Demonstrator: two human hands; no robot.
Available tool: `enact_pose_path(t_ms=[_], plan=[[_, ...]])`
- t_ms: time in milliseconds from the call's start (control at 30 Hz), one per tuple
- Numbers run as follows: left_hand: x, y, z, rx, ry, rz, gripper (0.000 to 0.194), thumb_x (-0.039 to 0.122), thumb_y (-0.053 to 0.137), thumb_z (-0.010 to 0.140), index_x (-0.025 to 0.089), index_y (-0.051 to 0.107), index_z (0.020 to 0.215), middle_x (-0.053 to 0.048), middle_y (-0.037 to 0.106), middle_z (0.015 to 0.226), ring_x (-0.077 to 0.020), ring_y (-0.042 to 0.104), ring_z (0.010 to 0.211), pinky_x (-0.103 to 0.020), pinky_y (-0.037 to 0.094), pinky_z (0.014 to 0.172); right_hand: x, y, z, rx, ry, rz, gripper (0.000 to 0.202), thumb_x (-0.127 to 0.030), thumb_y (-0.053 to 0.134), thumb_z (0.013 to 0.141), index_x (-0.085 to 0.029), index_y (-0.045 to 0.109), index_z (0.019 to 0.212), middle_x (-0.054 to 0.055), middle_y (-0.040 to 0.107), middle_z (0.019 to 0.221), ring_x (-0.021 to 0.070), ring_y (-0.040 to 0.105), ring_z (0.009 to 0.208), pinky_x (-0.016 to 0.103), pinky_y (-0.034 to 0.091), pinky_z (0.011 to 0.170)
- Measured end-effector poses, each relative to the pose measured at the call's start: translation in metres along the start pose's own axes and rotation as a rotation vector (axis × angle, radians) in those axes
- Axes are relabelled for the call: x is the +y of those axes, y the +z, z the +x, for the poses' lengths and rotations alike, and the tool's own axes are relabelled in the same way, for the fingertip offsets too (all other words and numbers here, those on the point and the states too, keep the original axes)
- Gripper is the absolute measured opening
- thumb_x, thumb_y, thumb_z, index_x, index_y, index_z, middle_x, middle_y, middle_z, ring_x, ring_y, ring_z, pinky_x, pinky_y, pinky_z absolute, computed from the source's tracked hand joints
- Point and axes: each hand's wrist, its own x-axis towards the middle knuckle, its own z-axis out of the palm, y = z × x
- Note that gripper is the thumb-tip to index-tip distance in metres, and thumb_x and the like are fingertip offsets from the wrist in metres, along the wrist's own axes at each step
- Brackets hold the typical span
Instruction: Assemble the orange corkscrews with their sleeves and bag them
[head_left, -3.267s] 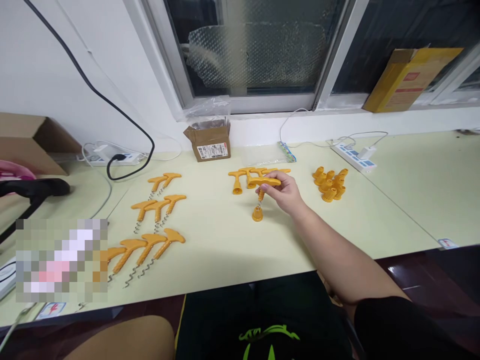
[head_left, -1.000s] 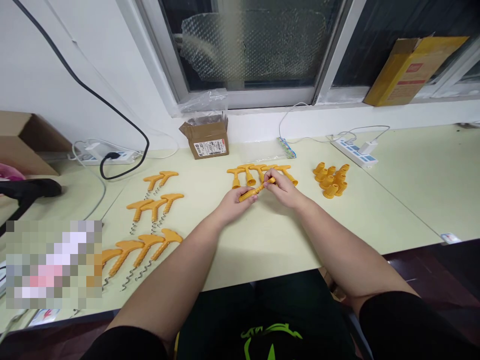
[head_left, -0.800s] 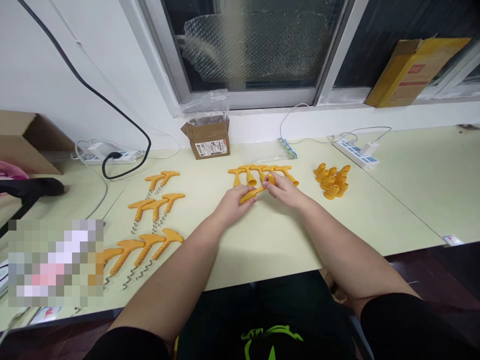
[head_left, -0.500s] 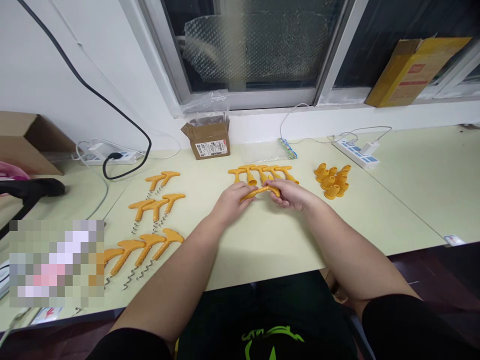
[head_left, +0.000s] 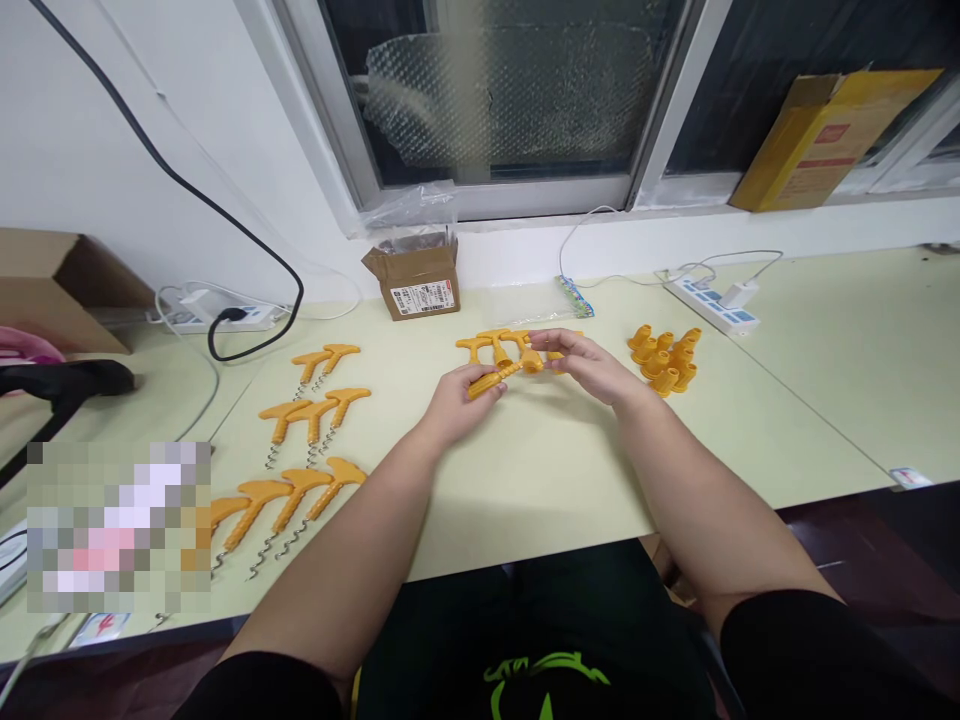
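My left hand [head_left: 459,405] is closed around a yellow T-shaped handle [head_left: 487,382] whose ribbed stem points up and to the right. The stem ends beside a flared yellow end [head_left: 531,361]; I cannot tell whether the two are one piece. My right hand [head_left: 592,368] hovers just right of that end, thumb and fingers apart. Behind both hands lies a row of yellow T-handles with flared caps [head_left: 495,345], partly covered by my right hand. On the left, several yellow T-handled corkscrews [head_left: 311,415] with bare metal spirals lie in rows.
A cluster of yellow cone-shaped caps [head_left: 664,360] stands to the right. Against the wall are an opened cardboard box [head_left: 420,280], a clear plastic bag [head_left: 521,303] and power strips [head_left: 712,305]. A black cable [head_left: 172,170] hangs at the left.
My right hand has loosened and opened, lifting slightly up and right from the yellow handle. The handle's left end has tilted lower in my left hand.
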Motion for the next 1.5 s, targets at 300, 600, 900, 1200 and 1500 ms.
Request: enact_pose_path(t_ms=[300, 600, 900, 1200, 1500], plan=[[-0.003, 0.001, -0.002, -0.092, 0.108, 0.053, 0.034, 0.043, 0.068, 0.090, 0.019, 0.074, 0.112, -0.009, 0.074, 0.105, -0.0249, 0.068, 0.100, -0.038, 0.052, 0.094, 0.004, 0.004, 0.000, 0.018, 0.089, -0.108, 0.032, -0.043, 0.077, 0.080, -0.020, 0.067, 0.098, -0.001, 0.069, 0.068, 0.0128, 0.060, 0.057, 0.026, 0.051, 0.056], [-0.002, 0.002, -0.003, -0.117, 0.243, 0.101, 0.029, 0.040, 0.065, 0.093, 0.020, 0.072, 0.113, -0.008, 0.073, 0.101, -0.0222, 0.067, 0.095, -0.035, 0.051, 0.090, 0.003, 0.018, 0.003, 0.079, 0.396, 0.105, 0.024, -0.040, 0.071, 0.080, -0.022, 0.057, 0.089, -0.009, 0.046, 0.044, 0.0084, 0.037, 0.035, 0.019, 0.027, 0.036], [-0.018, -0.013, 0.012, 0.342, -0.188, -0.142, 0.036, 0.046, 0.061, 0.090, 0.020, 0.062, 0.114, -0.003, 0.069, 0.088, -0.0181, 0.065, 0.082, -0.030, 0.050, 0.077, 0.015, 0.005, 0.010, 0.294, 0.188, -0.009, 0.019, -0.037, 0.067, 0.079, -0.023, 0.056, 0.085, -0.009, 0.042, 0.052, 0.0089, 0.032, 0.045, 0.022, 0.023, 0.045], [-0.033, -0.047, 0.016, 0.350, -0.521, 0.188, 0.023, 0.031, 0.048, 0.091, 0.023, 0.062, 0.107, -0.008, 0.073, 0.100, -0.0291, 0.066, 0.098, -0.039, 0.048, 0.082, 0.034, -0.001, 0.011, 0.267, 0.021, -0.357, 0.016, -0.036, 0.064, 0.081, -0.022, 0.059, 0.088, -0.007, 0.046, 0.059, 0.0119, 0.042, 0.055, 0.026, 0.034, 0.056], [-0.029, -0.035, 0.012, 0.159, -0.513, 0.523, 0.036, 0.029, 0.063, 0.084, 0.022, 0.060, 0.119, -0.014, 0.062, 0.122, -0.0312, 0.065, 0.108, -0.042, 0.050, 0.096, 0.027, 0.000, 0.008, 0.238, 0.037, -0.479, 0.012, -0.032, 0.063, 0.081, -0.022, 0.061, 0.087, -0.007, 0.047, 0.059, 0.0125, 0.043, 0.056, 0.027, 0.036, 0.059]])
